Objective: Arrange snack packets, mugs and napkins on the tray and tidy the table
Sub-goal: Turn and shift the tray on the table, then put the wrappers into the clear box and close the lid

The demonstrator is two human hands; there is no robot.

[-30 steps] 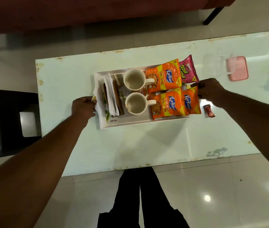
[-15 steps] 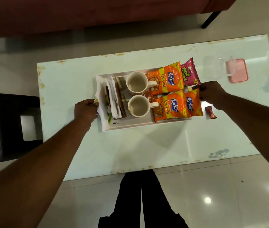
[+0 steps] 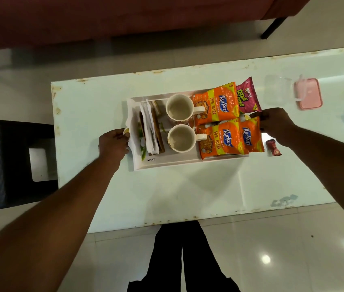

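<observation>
Since the tray (image 3: 188,161) lies long-axis left to right on the table (image 3: 188,192), the left hand (image 3: 112,143) curls closed on its left handle and the right hand (image 3: 275,121) grips the right end, so any lift looks like it needs both ends rising together.

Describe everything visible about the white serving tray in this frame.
The tray is white, rectangular and glossy, probably plastic, with a raised rim and a small dark label on its near rim. It lies flat on the pale table, about mid-table. It carries a stack of napkins, two empty mugs and several snack packets, which overhang its right end. The left hand grips its left end; the right hand is at its right end, where the packets hide the edge.
</observation>
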